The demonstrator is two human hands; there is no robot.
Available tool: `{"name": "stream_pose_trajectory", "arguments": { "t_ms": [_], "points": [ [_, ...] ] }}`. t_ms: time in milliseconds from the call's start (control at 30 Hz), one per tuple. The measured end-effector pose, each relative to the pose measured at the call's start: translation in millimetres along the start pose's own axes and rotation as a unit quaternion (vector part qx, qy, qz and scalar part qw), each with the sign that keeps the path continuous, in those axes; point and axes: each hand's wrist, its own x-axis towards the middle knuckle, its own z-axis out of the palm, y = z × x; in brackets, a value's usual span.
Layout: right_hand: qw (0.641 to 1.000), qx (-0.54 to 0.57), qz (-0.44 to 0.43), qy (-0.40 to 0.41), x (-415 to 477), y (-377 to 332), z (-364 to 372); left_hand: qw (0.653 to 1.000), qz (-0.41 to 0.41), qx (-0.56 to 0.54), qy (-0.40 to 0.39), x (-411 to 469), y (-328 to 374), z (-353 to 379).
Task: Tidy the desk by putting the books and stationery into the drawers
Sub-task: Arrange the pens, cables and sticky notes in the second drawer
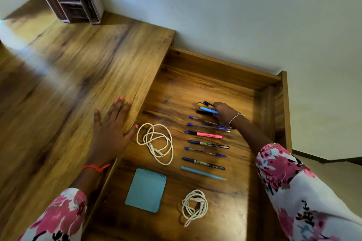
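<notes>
right hand (225, 112): fingers curled round bunch of markers (208, 109) at far end of open drawer (221, 63) | left hand (111, 129): flat on desk top (68, 68), holding nothing | risk: a careless release may roll markers into row of pens (205, 145)

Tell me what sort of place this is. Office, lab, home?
Probably a home study or bedroom corner, not a lab. A wooden desk has an open drawer holding a row of pens and a blue notebook, and a small organizer stands against a plain white wall.
</notes>
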Motion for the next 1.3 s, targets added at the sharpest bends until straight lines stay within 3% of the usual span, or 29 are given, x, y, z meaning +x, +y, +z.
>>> {"name": "stream_pose_trajectory", "arguments": {
  "t_ms": [500,900,1000,1100,1200,1300],
  "points": [
    [0.998,-0.021,0.017,0.057,4.4,9.1,-28.8,1.000,-0.002,-0.003,-0.002,0.6,0.8,-0.5],
    [0.982,-0.178,-0.043,0.043,26.1,2.8,-26.1,1.000,-0.007,-0.005,-0.007,0.7,0.5,-0.6],
    [0.987,-0.155,-0.038,0.024,26.9,2.7,-21.8,1.000,-0.006,-0.005,-0.007,0.9,0.3,-0.7],
    [0.993,-0.096,-0.024,0.069,24.3,8.2,-19.4,1.000,-0.005,-0.008,-0.005,0.8,0.8,-0.7],
    [0.990,0.010,0.001,0.138,16.2,16.6,-21.6,1.000,-0.004,-0.013,-0.003,0.6,0.9,-1.0],
    [0.984,0.135,-0.005,0.112,7.2,23.4,-25.1,1.000,-0.007,-0.013,-0.003,0.8,0.4,-0.8]
  ]
}}
